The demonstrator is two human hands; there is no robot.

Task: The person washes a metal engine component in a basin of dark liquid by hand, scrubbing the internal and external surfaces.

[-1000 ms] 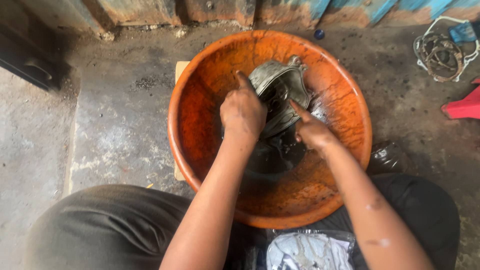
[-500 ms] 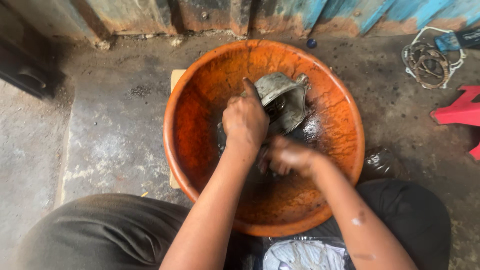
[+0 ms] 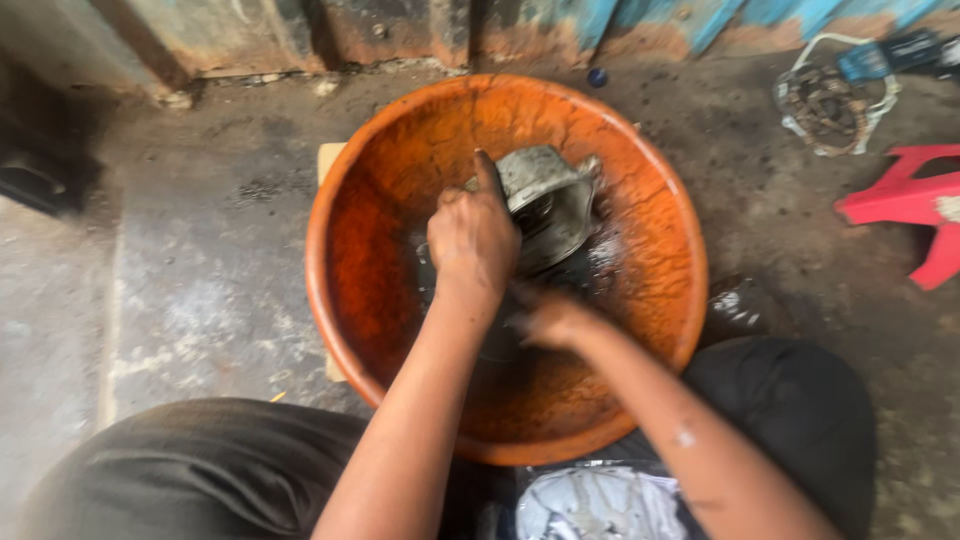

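A big orange plastic basin (image 3: 380,240) stands on the concrete floor in front of my knees, with dark liquid at its bottom. A grey metal casing (image 3: 548,200), dirty and wet, leans against the far inner wall. My left hand (image 3: 472,235) grips the casing's near left side, forefinger stretched up along its edge. My right hand (image 3: 548,318) is blurred, low in the basin just below the casing, in the dark liquid; whether it holds anything is hidden.
A red plastic stool (image 3: 905,205) stands at the right. A tangle of wire and cord (image 3: 822,100) lies at the far right. A peeling blue and rust wall (image 3: 600,20) runs along the back. My dark trouser knees (image 3: 790,410) flank the basin.
My right hand has dropped from the casing's right side to the liquid below it and is moving fast. The left hand keeps its hold on the casing.
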